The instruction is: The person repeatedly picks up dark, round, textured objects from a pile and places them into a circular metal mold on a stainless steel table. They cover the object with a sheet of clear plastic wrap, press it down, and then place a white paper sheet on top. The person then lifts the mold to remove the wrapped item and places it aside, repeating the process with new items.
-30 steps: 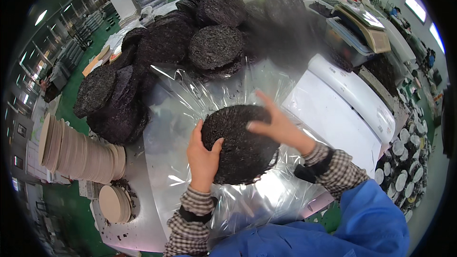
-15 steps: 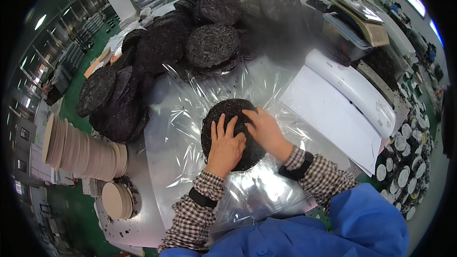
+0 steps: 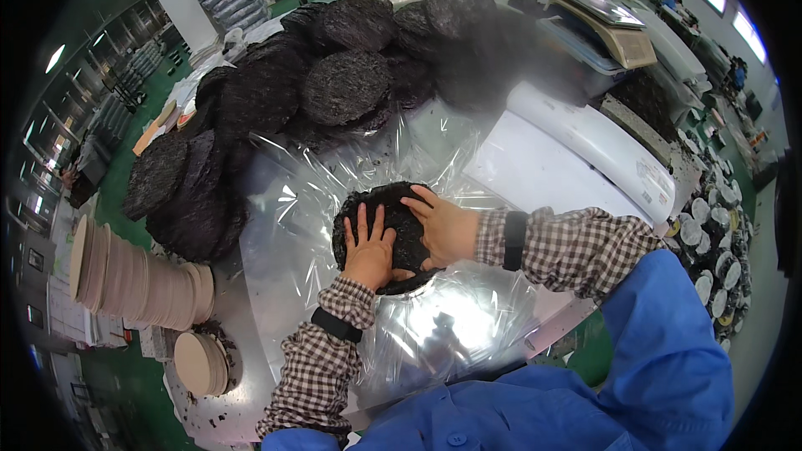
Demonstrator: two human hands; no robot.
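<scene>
A round, rough black cake (image 3: 389,200) of dark, matted material lies on a crinkled sheet of clear plastic film (image 3: 309,276) in front of me. My left hand (image 3: 368,252) lies on the cake's left and lower part, its fingers spread and pointing away from me. From the right, my right hand (image 3: 444,229) rests across the cake's right edge with its fingers apart. The cake's surface under both palms is hidden.
Many similar black cakes (image 3: 347,88) are heaped at the back and left. Round beige discs stand in a tall stack (image 3: 142,276) and a short stack (image 3: 200,363) at the left. White paper sheets (image 3: 535,167) and a plastic tub (image 3: 576,46) lie to the right.
My right hand has come down from the cake's upper right to its right side, spreading its fingers, and the forearm lies more level. My left hand's fingers have spread wider.
</scene>
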